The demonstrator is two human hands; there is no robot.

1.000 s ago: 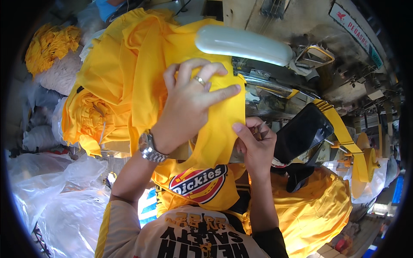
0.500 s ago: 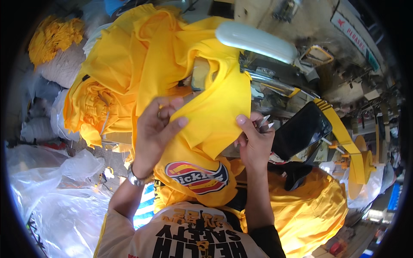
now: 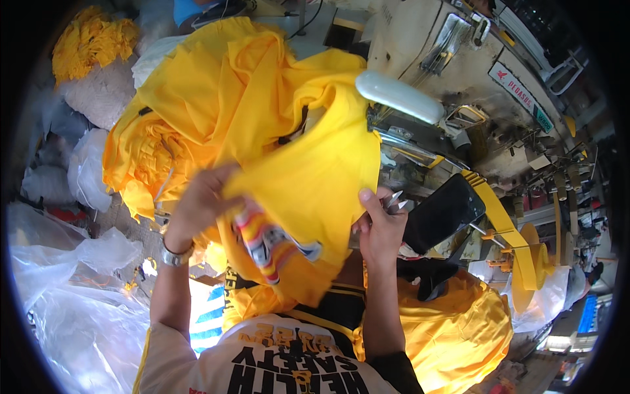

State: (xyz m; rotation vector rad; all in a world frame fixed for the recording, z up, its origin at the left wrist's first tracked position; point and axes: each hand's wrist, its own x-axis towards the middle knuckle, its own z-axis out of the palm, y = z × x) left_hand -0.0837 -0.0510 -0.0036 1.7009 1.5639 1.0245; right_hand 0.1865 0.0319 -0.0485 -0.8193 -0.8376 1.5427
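A bright yellow garment with a printed logo patch stretches between my hands, its far end at the sewing machine. My left hand, smeared by motion, pinches the garment's left edge. The patch below it is folded and blurred. At the right edge, my right hand grips the cloth between thumb and fingers. The same hand keeps a pair of thread snips tucked in its fingers, only the pointed metal tips showing.
A stained industrial sewing machine with a pale oblong part stands beyond. A black phone and a yellow tape roll are on the right. Yellow cloth heaps at far left; plastic bags lie nearer. More yellow fabric sits at lower right.
My left hand has moved left and slightly down, pulling the garment's edge wider. The logo patch has swung left and folded. My right hand keeps its grip; the whole view has shifted a little.
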